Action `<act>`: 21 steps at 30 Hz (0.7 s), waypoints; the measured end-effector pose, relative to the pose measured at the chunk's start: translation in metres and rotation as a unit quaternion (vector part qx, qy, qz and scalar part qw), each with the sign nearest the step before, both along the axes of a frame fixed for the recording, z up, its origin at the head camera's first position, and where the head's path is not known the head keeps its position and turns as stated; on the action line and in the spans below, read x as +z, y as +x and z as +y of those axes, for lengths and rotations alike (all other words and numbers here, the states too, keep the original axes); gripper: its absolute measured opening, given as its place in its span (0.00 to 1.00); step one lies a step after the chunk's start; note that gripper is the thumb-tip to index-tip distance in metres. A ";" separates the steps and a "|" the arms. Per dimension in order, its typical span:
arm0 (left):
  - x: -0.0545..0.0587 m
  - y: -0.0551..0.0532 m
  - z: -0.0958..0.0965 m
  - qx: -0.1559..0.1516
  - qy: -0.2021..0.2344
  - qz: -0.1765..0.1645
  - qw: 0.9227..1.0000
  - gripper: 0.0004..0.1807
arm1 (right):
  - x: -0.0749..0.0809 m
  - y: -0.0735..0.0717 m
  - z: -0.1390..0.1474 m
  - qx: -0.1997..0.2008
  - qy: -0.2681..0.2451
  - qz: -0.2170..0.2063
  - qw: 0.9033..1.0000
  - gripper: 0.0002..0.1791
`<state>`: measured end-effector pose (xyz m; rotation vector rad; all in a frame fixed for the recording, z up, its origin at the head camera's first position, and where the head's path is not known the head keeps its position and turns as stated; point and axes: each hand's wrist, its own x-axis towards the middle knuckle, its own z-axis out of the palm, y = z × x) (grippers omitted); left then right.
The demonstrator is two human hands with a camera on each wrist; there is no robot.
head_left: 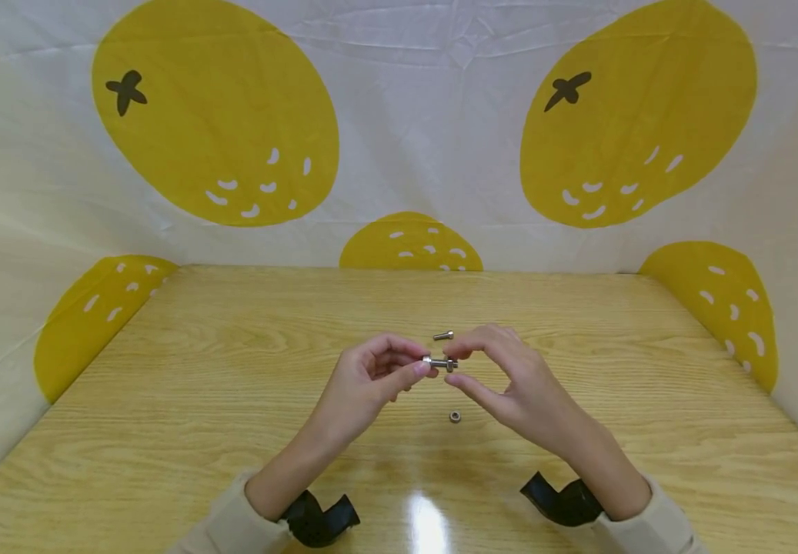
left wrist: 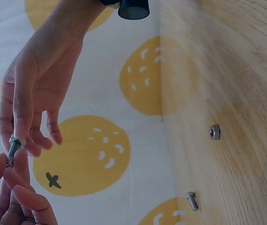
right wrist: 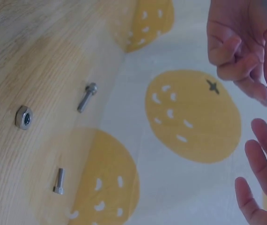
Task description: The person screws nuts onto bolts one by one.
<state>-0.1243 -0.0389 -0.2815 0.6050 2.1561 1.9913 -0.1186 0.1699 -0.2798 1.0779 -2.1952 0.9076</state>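
While the left hand (head_left: 371, 377) is gripping the head of a metal bolt (head_left: 438, 362) between thumb and forefinger, the bolt's threaded shank is pointing right, roughly level above the near-centre of a wood-grained table (head_left: 198, 431). A hex nut (head_left: 450, 364) is sitting around the shank, close to its free right end. The right hand (head_left: 519, 385) is reaching in from the right, its thumb and forefinger bending above and below that nut; whether their tips are pressing on it or standing just off it, the views are not telling, though its other fingers are spreading apart, as the right wrist view is showing. On the table, a loose nut (head_left: 455, 416) is lying on the near side of the hands, its hole showing, and a loose bolt (head_left: 443, 335) is lying on the far side, its head turning to the right. A second loose bolt (right wrist: 86, 98), appearing only in the right wrist view, is resting on the table left of the first. Black wrist mounts (head_left: 318, 519) are projecting beside pale sleeves (head_left: 232, 527), and a white cloth (head_left: 433, 154) bearing yellow fruit shapes is enclosing the table's far, left and right sides.
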 end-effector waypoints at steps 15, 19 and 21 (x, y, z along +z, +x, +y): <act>-0.001 0.002 0.002 -0.012 0.005 0.005 1.000 0.12 | -0.004 -0.002 -0.003 -0.027 -0.001 -0.002 1.000 0.05; -0.001 0.003 0.003 -0.015 0.005 -0.001 1.000 0.13 | -0.005 -0.002 -0.002 -0.053 0.010 -0.020 0.998 0.09; -0.001 0.003 0.003 -0.010 0.002 -0.004 1.000 0.13 | -0.004 0.000 0.000 -0.062 0.016 -0.042 0.997 0.06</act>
